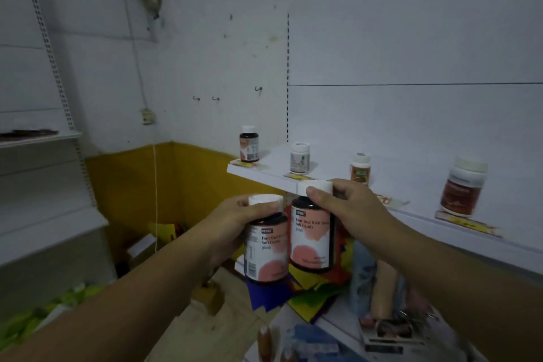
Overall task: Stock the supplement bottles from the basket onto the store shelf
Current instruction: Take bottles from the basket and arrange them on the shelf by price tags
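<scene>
White shelf [411,185] above the fingers carries four bottles [249,144]. Fingers of the left hand [235,223] wrap one dark bottle [266,250] at its neck; those of the right hand [349,206] pinch a second bottle [311,238] by its cap, side by side below the shelf edge.

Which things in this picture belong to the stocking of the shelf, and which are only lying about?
Job: left hand gripping one brown bottle; right hand gripping a second bottle by its cap; white shelf; four bottles standing on it.
Lying about: coloured paper under the shelf; wall hooks; green clutter at lower left.
</scene>
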`<action>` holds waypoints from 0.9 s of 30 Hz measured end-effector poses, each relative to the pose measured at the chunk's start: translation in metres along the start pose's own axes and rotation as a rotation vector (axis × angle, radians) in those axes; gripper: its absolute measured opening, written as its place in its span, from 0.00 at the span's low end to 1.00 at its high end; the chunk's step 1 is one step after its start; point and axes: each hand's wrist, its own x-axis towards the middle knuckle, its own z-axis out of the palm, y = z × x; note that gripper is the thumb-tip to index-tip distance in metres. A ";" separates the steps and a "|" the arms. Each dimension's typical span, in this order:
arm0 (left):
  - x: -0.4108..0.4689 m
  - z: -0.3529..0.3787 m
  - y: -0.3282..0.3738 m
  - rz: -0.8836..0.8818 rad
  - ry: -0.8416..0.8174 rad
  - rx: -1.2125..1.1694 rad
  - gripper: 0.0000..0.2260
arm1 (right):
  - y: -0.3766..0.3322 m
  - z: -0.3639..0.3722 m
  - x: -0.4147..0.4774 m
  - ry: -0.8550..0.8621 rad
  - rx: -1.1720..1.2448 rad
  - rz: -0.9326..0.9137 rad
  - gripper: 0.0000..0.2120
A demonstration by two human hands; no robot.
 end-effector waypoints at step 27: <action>0.274 -0.228 0.104 0.339 0.179 0.278 0.14 | 0.023 0.064 0.325 0.164 -0.397 -0.013 0.16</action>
